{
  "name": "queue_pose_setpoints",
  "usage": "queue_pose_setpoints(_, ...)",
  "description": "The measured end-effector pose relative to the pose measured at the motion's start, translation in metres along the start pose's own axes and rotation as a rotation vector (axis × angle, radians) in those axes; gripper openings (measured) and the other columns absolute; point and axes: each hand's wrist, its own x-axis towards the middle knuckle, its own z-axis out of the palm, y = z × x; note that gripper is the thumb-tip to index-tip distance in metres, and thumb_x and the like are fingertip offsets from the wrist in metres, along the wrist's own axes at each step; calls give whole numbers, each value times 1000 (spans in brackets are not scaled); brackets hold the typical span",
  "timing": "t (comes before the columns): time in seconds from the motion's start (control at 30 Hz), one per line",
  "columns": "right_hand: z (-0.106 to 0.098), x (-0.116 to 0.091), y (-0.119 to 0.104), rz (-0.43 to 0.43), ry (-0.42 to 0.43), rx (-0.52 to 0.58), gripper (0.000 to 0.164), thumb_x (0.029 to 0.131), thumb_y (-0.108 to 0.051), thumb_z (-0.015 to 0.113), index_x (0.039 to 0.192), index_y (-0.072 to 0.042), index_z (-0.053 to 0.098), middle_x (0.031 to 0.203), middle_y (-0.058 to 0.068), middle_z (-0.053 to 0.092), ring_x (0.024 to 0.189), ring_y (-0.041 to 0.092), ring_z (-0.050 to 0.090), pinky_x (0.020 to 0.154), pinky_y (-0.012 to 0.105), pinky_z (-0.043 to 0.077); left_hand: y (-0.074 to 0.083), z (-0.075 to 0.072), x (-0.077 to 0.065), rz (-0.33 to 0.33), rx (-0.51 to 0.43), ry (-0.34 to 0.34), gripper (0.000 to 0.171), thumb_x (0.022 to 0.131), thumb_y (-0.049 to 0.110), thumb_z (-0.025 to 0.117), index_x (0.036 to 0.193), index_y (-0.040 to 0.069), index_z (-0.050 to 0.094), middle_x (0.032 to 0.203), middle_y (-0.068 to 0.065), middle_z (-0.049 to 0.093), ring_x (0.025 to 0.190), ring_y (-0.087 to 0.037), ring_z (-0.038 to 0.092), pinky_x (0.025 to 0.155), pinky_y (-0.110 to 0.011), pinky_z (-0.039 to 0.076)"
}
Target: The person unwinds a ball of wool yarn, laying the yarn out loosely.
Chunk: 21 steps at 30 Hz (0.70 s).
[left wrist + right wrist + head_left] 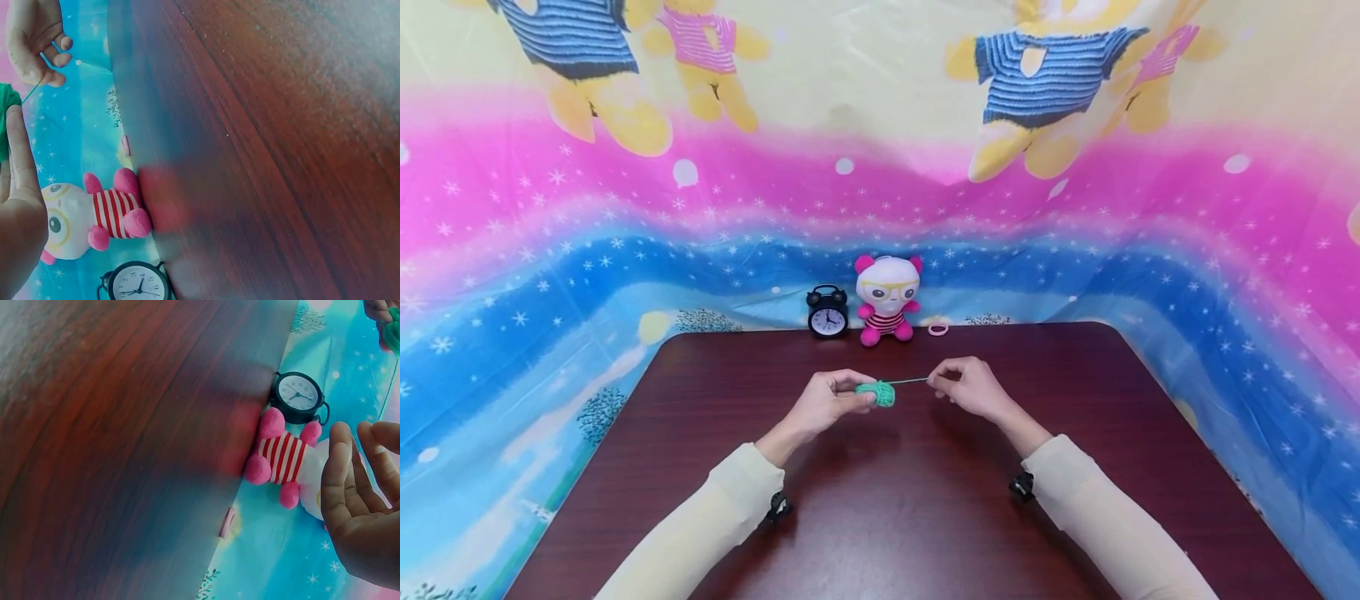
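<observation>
My left hand grips a small ball of green yarn between thumb and fingers above the table. A single green strand runs straight from the ball to my right hand, whose thumb and forefinger pinch its end. In the left wrist view, part of the yarn ball shows at the left edge by the left fingers, with the right hand beyond it. The right wrist view has the right hand at its right side and the yarn ball at the upper corner.
On the dark red-brown table, a black alarm clock stands at the back edge beside a pink and white panda plush. A pink ring-shaped band lies right of the plush. A printed cloth hangs behind.
</observation>
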Motion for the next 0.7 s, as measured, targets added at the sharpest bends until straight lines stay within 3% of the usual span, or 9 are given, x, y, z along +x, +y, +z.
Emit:
queue_pose_setpoints(0.07, -1, -1, 2, 4, -7, -7, 12, 95, -25, 67, 93, -20, 78, 78, 2, 75, 77, 36, 70, 62, 31, 54, 1, -1, 0, 4, -5, 19, 33, 90, 11, 74, 118, -4, 66, 106, -11, 73, 93, -25, 75, 91, -57, 55)
queue_pose_setpoints(0.27, -8, -4, 6, 20, -20, -9, 11, 94, -24, 67, 92, -20, 78, 82, 6, 76, 78, 36, 70, 61, 32, 55, 4, -3, 0, -23, 3, 101, 31, 91, 10, 73, 117, -3, 64, 109, -15, 73, 98, -35, 73, 89, -52, 58)
queue_pose_setpoints(0.4, -14, -6, 10, 18, -22, -14, 12, 94, -24, 67, 93, -20, 78, 84, 9, 77, 76, 33, 69, 61, 32, 54, 3, -6, 0, -34, 20, 138, 32, 91, 10, 73, 119, -2, 62, 113, -18, 72, 94, -26, 74, 86, -43, 61)
queue_pose_setpoints(0.6, -21, -9, 20, 4, -4, -29, 13, 95, -24, 67, 93, -19, 78, 81, 8, 76, 76, 34, 70, 62, 32, 55, 1, -12, 0, -12, 9, 141, 42, 91, 8, 73, 130, 1, 58, 121, -23, 66, 91, -13, 72, 82, -38, 62)
queue_pose_setpoints(0.7, -28, -10, 22, 18, 16, -31, 13, 96, -24, 66, 94, -18, 78, 82, 8, 76, 74, 30, 70, 63, 32, 55, 0, -15, -1, -15, 40, 127, 44, 91, 10, 73, 133, 4, 60, 123, -21, 65, 95, -17, 71, 82, -36, 62)
